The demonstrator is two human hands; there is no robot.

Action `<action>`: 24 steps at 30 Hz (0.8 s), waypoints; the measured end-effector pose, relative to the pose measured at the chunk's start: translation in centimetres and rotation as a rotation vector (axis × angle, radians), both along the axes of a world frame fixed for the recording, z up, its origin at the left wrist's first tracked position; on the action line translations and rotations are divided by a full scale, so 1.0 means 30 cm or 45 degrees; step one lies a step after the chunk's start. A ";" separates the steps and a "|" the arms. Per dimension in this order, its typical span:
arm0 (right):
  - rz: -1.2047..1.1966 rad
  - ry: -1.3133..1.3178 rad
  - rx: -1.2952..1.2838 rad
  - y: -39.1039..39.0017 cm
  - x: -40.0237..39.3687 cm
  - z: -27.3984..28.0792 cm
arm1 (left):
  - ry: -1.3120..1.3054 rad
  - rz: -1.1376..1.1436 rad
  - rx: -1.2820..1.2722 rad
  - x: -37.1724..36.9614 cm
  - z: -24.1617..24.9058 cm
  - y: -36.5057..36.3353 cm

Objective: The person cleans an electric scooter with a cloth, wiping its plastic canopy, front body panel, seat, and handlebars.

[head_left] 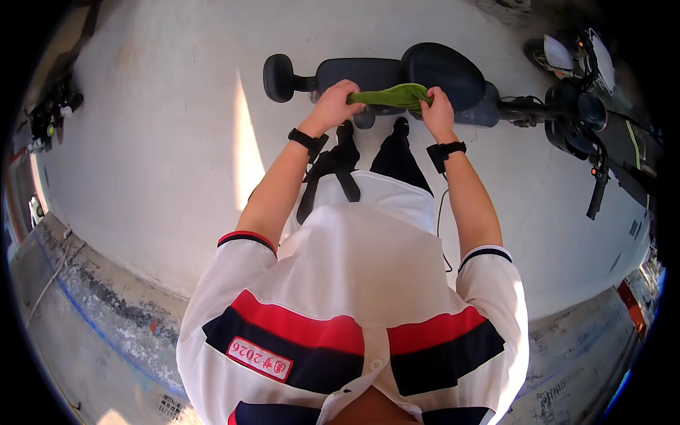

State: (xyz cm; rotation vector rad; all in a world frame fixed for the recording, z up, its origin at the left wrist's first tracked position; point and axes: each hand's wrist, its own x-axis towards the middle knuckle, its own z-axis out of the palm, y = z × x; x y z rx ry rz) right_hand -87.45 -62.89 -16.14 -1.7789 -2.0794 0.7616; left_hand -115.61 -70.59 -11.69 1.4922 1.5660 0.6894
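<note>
A green cloth stretches between my two hands, its right part bunched and folded. My left hand is closed round the cloth's left end. Its right end is pinched in my right hand, thumb and fingers pressed together. Both hands are at the near side of a scooter's black seat, and the cloth overlaps the seat's near edge in this view. Left of it are the lower rear seat and a padded backrest.
The scooter's handlebar reaches out at the right. Beyond it stands another two-wheeler, with a dark vehicle at the far left. My shoes are close to the scooter on the pale floor. A thin cable hangs from my right wrist.
</note>
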 end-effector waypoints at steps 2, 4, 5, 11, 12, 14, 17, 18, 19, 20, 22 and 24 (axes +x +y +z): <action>-0.049 0.123 0.088 -0.013 0.009 0.053 | 0.023 -0.007 -0.048 -0.037 0.048 0.011; 0.029 0.209 0.177 -0.015 0.015 0.151 | 0.068 -0.010 -0.076 -0.063 0.110 -0.004; 0.073 0.252 0.221 -0.007 0.020 0.182 | 0.075 0.006 -0.057 -0.076 0.120 -0.009; 0.208 0.199 0.244 0.061 0.029 0.215 | 0.114 0.215 0.075 -0.174 0.145 -0.033; 0.227 0.200 0.218 0.061 0.023 0.222 | 0.125 0.244 0.090 -0.192 0.150 -0.036; 0.262 0.199 0.168 0.079 0.006 0.230 | 0.211 0.316 0.131 -0.231 0.154 -0.037; 0.243 0.345 0.096 0.065 -0.025 0.243 | 0.287 0.436 0.219 -0.302 0.188 -0.023; 0.244 0.314 0.113 0.070 -0.025 0.238 | 0.268 0.428 0.252 -0.297 0.179 -0.021; 0.251 0.349 0.107 0.068 -0.027 0.233 | 0.305 0.414 0.269 -0.307 0.178 -0.012; 0.271 0.377 0.101 0.077 -0.032 0.233 | 0.335 0.413 0.287 -0.324 0.179 0.000; 0.258 0.419 0.062 0.049 -0.039 0.220 | 0.399 0.352 0.287 -0.365 0.177 0.029; 0.245 0.419 0.006 0.031 -0.049 0.210 | 0.411 0.375 0.263 -0.394 0.162 0.055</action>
